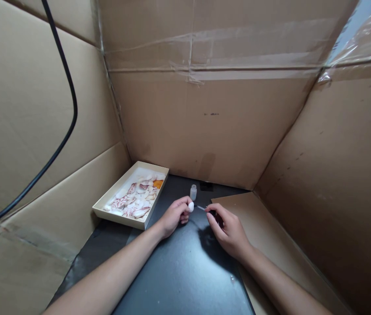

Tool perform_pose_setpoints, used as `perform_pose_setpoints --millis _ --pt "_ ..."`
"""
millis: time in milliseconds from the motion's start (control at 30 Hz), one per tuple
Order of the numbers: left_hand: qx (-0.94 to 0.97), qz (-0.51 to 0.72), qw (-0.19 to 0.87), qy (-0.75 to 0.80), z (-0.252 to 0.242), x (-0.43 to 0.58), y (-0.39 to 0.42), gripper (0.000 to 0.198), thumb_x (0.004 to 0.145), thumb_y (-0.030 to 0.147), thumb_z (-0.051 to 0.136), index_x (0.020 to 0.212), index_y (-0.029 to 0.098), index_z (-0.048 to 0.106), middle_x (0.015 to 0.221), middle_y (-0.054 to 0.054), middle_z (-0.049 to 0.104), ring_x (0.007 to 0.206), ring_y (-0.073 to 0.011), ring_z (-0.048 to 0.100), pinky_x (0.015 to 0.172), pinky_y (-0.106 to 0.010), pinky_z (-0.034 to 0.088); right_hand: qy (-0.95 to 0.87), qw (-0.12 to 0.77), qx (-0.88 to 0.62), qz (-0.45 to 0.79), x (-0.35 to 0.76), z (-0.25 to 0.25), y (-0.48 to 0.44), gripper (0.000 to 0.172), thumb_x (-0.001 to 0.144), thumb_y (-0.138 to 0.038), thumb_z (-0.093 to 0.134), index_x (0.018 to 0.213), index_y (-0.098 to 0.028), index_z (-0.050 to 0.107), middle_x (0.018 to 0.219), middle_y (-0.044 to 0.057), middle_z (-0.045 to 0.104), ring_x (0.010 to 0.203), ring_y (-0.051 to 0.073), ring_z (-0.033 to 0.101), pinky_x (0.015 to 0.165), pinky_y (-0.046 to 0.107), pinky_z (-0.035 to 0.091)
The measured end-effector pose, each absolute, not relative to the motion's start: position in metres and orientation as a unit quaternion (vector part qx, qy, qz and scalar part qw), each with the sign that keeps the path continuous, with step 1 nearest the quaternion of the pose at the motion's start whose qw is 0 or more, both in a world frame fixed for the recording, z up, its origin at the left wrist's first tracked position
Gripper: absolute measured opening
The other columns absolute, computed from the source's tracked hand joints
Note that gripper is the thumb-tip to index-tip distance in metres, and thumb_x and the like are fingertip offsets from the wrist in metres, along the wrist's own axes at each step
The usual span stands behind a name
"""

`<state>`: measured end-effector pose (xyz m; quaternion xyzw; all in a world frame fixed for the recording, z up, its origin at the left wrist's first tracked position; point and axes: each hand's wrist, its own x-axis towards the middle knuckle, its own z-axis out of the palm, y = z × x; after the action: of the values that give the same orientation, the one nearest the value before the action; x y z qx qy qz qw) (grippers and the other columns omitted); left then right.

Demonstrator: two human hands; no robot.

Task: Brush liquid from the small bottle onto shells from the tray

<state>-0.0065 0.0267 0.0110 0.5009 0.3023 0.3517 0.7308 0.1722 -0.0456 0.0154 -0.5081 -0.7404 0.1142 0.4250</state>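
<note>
Between the thumb and fingers of my left hand (175,215) is a small white shell (191,206). My right hand (226,225) is closed on a thin brush applicator (200,208) with a pale stem. Its dark tip points left at the shell, and I cannot tell whether the two touch. Just behind the shell stands a small, open, translucent bottle (193,193), upright on the dark table. To the left, a shallow cream box (120,218) holds many white, reddish-patterned and orange shells (136,199).
Cardboard walls (192,131) enclose the dark table (172,271) at the back and both sides. A flat cardboard sheet (260,236) lies along the right side, under my right forearm. A black cable (70,87) hangs at the upper left.
</note>
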Motion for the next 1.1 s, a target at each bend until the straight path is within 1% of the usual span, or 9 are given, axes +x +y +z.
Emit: perform_pose_setpoints --millis 167,300,500,633,767,867,933,1033,1100 --pt "0.503 0.36 0.726 0.301 0.0101 -0.0065 0.0267 0.009 0.067 0.018 0.049 0.071 0.017 0.04 0.053 0.008 0.029 0.044 -0.004 0.026 0.045 -0.02 0.019 -0.757 0.423 -0.479 0.136 0.1705 0.0148 -0.0477 0.012 0.093 -0.025 0.046 0.097 -0.021 0.057 0.079 0.0 0.061 0.062 0.011 0.054 0.06 0.021 0.041" --pt "0.503 0.36 0.726 0.301 0.0084 -0.0063 0.0279 0.009 0.069 0.019 0.05 0.071 0.017 0.04 0.054 0.008 0.03 0.043 -0.0036 0.025 0.045 -0.019 0.018 -0.734 0.433 -0.51 0.118 0.1708 0.0145 -0.0463 0.01 0.092 -0.026 0.049 0.096 -0.021 0.057 0.071 -0.002 0.058 0.058 0.011 0.052 0.058 0.021 0.039" --pt "0.501 0.364 0.723 0.307 0.0087 -0.0057 0.0272 0.011 0.07 0.02 0.05 0.071 0.018 0.04 0.054 0.008 0.029 0.043 -0.0036 0.025 0.044 -0.019 0.018 -0.757 0.423 -0.485 0.115 0.1718 0.0149 -0.0455 0.01 0.091 -0.024 0.049 0.096 -0.02 0.057 0.076 -0.001 0.059 0.058 0.01 0.052 0.058 0.021 0.039" --pt "0.5 0.362 0.726 0.304 0.0091 -0.0059 0.0268 0.01 0.07 0.02 0.049 0.071 0.017 0.04 0.054 0.008 0.031 0.043 -0.0034 0.026 0.044 -0.019 0.018 -0.737 0.44 -0.503 0.098 0.1721 0.0155 -0.0456 0.01 0.091 -0.025 0.049 0.096 -0.02 0.057 0.07 -0.002 0.056 0.056 0.011 0.05 0.057 0.021 0.039" --pt "0.498 0.364 0.727 0.303 0.0085 -0.0061 0.0275 0.011 0.071 0.021 0.051 0.072 0.017 0.04 0.055 0.008 0.032 0.044 -0.0036 0.026 0.045 -0.019 0.018 -0.763 0.411 -0.483 0.123 0.172 0.0158 -0.0453 0.011 0.092 -0.025 0.048 0.097 -0.021 0.057 0.078 0.0 0.061 0.059 0.011 0.052 0.058 0.021 0.04" --pt "0.497 0.361 0.729 0.303 0.0072 -0.0062 0.0282 0.012 0.071 0.021 0.052 0.072 0.017 0.041 0.055 0.008 0.031 0.044 -0.0034 0.025 0.045 -0.02 0.018 -0.744 0.424 -0.506 0.106 0.1727 0.0155 -0.0452 0.01 0.092 -0.025 0.049 0.095 -0.02 0.057 0.071 -0.002 0.058 0.057 0.011 0.051 0.056 0.021 0.038" --pt "0.497 0.359 0.73 0.301 0.0061 -0.0065 0.0287 0.013 0.071 0.022 0.053 0.072 0.017 0.041 0.055 0.008 0.03 0.045 -0.0034 0.024 0.045 -0.02 0.017 -0.745 0.434 -0.495 0.108 0.1729 0.0154 -0.0455 0.01 0.092 -0.025 0.048 0.095 -0.02 0.057 0.071 -0.002 0.057 0.056 0.01 0.05 0.057 0.021 0.039" --pt "0.497 0.358 0.731 0.302 0.0049 -0.007 0.0292 0.015 0.072 0.024 0.055 0.073 0.017 0.041 0.054 0.008 0.028 0.046 -0.0036 0.023 0.046 -0.02 0.015 -0.761 0.417 -0.483 0.12 0.1726 0.0158 -0.046 0.01 0.091 -0.025 0.048 0.095 -0.02 0.057 0.072 -0.001 0.057 0.057 0.01 0.051 0.057 0.02 0.039" --pt "0.497 0.357 0.731 0.301 0.0048 -0.0071 0.0294 0.017 0.072 0.026 0.057 0.072 0.017 0.042 0.054 0.008 0.027 0.047 -0.0036 0.022 0.046 -0.02 0.014 -0.751 0.418 -0.499 0.112 0.1724 0.0162 -0.0459 0.009 0.091 -0.025 0.049 0.092 -0.02 0.057 0.068 -0.002 0.056 0.055 0.01 0.05 0.055 0.02 0.038"
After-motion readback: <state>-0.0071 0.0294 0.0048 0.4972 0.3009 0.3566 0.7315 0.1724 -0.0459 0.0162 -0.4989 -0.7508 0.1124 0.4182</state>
